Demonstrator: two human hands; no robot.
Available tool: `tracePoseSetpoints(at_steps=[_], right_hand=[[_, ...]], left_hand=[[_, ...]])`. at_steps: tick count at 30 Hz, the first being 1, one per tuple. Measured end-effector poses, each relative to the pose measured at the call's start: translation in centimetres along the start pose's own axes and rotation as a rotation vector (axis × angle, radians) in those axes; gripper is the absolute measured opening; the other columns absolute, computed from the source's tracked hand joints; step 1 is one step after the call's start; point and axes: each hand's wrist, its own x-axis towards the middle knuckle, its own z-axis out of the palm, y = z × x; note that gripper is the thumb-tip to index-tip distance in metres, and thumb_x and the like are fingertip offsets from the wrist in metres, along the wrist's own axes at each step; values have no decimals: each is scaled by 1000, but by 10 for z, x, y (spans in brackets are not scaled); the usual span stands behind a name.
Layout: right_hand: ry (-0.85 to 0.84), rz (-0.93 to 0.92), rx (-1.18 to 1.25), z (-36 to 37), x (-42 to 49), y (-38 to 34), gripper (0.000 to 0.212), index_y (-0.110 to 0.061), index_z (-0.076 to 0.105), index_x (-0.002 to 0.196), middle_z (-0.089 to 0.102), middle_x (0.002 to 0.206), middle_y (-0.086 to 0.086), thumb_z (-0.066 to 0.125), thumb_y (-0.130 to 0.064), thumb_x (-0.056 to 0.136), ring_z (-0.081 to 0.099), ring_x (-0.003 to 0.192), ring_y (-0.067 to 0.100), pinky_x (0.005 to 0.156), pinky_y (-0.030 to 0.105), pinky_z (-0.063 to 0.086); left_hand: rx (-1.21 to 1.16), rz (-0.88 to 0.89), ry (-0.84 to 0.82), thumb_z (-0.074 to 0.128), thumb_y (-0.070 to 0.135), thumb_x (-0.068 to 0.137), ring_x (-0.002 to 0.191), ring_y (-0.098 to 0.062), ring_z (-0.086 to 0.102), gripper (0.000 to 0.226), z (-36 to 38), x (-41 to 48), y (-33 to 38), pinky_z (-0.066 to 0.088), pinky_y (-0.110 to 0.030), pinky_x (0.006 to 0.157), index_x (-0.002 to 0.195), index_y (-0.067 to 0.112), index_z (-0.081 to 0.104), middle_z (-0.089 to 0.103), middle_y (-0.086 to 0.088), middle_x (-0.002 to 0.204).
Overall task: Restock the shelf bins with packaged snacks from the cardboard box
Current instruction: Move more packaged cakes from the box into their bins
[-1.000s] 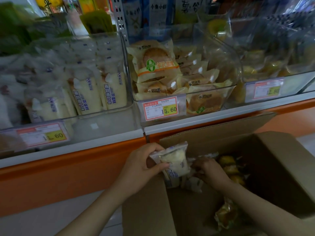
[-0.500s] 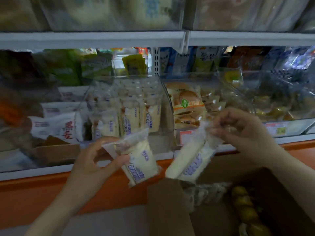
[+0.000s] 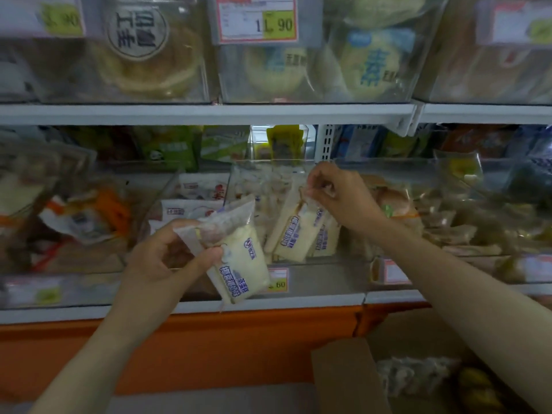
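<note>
Centre frame: my left hand (image 3: pixel 167 258) pinches a snack packet (image 3: pixel 242 264) by its clear top flap. My right hand (image 3: pixel 337 195) pinches a second packet (image 3: pixel 295 237) by its top seal, in the shelf bin (image 3: pixel 325 274). They look light, soft and slippery; I'd grip the seams.

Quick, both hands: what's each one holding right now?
Left hand: grips a white snack packet.
Right hand: pinches the top of a second packet at the clear bin.
</note>
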Motion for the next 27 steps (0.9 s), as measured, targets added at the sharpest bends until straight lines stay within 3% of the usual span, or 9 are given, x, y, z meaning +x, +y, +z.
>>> tracePoseSetpoints(at_steps=[3,9,13,16,19,22,23,27], right_hand=[[-68,-5,-21,-6,8,6,11,-18,61,91,67,92,-3,67,-10,87,62,88,10,75,8,42],[-178,-50,-90,10,7,-1,11,-15,64,92,68,91,-3,67,-7,85,64,85,10,77,28,54],[-241,-6,-106,38,1,-2,10,-9,67,96,71,95,5,63,-7,88,66,89,19,80,40,54],[-232,57,-77,31,3,1,24,-11,66,112,68,111,7,65,-11,88,62,100,18,87,37,52],[-98,50,103,1,-2,-5,35,-22,56,129,61,125,-5,56,-29,95,56,106,3,89,24,49],[-28,6,494,-29,-18,-12,38,-22,52,133,62,124,-8,47,-36,98,62,110,9,91,28,54],[-23,-16,526,-36,-25,-9,40,-20,51,133,62,124,-5,49,-37,97,62,111,14,91,33,54],[25,-8,168,-52,-48,19,53,-21,49,135,58,128,-7,54,-48,90,57,115,9,92,39,52]], left_hand=[[12,18,-2,72,32,71,87,-7,70,25,-3,5,0,55,-16,68,95,33,70,73,11,99],[35,12,-14,71,34,73,88,-9,70,25,-3,15,-2,60,-29,73,97,34,69,73,12,98],[31,25,-54,71,34,74,88,-8,70,20,6,24,-1,57,-22,74,95,34,70,74,11,97],[21,37,-72,71,34,75,86,-7,69,18,15,33,4,56,-19,73,92,38,70,73,13,95],[9,55,-91,69,38,76,89,-6,69,20,30,46,12,56,-20,75,95,36,68,72,14,97],[-7,91,-109,70,29,81,89,-2,68,22,57,64,22,53,-14,68,102,24,65,71,14,97],[-5,105,-118,70,25,82,89,-2,67,24,68,70,25,52,-13,68,105,23,62,71,12,97],[18,116,-151,74,21,81,85,-2,67,30,111,92,27,57,-21,63,104,29,55,68,10,96]])
